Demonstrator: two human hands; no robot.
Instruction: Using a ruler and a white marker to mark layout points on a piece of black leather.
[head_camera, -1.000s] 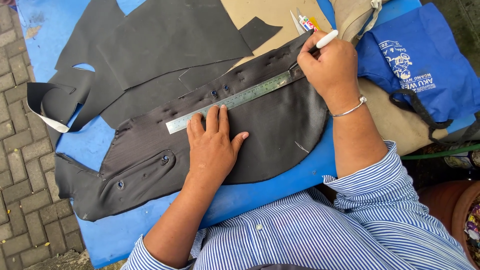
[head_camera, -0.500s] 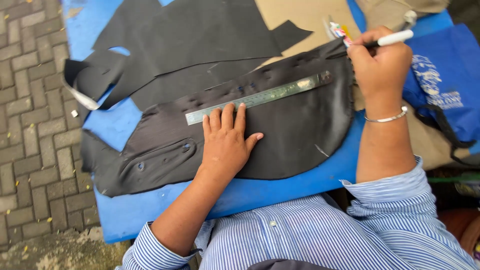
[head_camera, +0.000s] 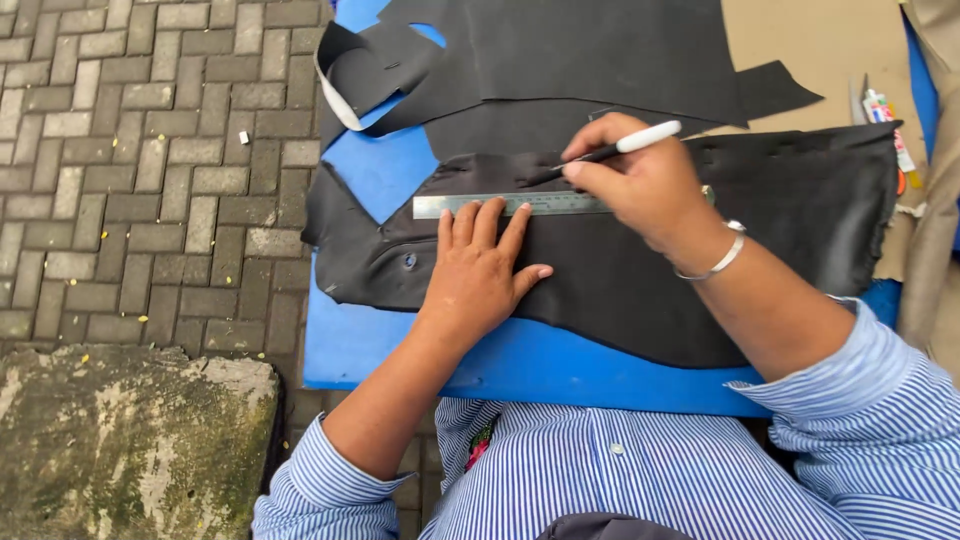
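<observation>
Soft, even daylight fills the scene, bright without harsh glare. The blue tabletop (head_camera: 390, 340) is evenly lit and saturated. Only faint, diffuse shadows lie under the hands on the dark fabric (head_camera: 640, 290) beside it, whose folds are hard to read. Focus is sharp throughout; paving left of the tabletop bends slightly toward the frame edge.

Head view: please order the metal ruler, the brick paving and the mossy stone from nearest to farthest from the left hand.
1. Metal ruler: under the fingertips of the left hand.
2. Brick paving: off the blue table, on the left.
3. Mossy stone: lower left corner, on the ground.
</observation>
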